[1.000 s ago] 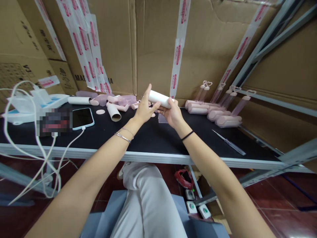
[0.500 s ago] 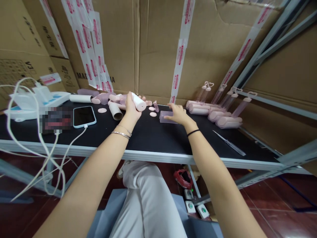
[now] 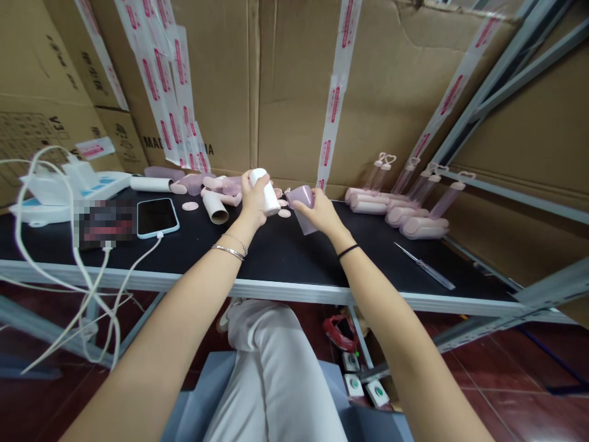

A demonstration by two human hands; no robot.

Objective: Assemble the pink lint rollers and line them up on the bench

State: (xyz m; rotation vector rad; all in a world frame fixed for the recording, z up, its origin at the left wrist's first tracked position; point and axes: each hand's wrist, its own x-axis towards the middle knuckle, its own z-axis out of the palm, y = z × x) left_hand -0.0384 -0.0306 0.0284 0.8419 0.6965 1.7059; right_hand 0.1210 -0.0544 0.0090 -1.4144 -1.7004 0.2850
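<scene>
My left hand (image 3: 253, 197) is closed around a white cylinder (image 3: 267, 193), tilted, above the black tabletop. To its right, my right hand (image 3: 321, 212) grips a translucent pinkish-purple plastic sleeve (image 3: 304, 212), held raised and tilted between thumb and fingers. The two held pieces are close together but apart. Under and behind them lie small pink oval caps (image 3: 284, 213), partly hidden by the hands. Just left of my left hand rests an open white tube (image 3: 215, 207), with several pink and translucent parts (image 3: 224, 183) heaped behind it.
Pink assembled pieces with heart-shaped loops (image 3: 423, 227) stand at the right rear. A screwdriver (image 3: 426, 266) lies at the right front. On the left are a phone (image 3: 157, 217), white cables (image 3: 117, 294) and a power strip (image 3: 43, 209). Cardboard (image 3: 294, 92) walls the back.
My right hand has picked the translucent sleeve up off the table and moved it left, tilting it. My left hand has turned the white cylinder more upright.
</scene>
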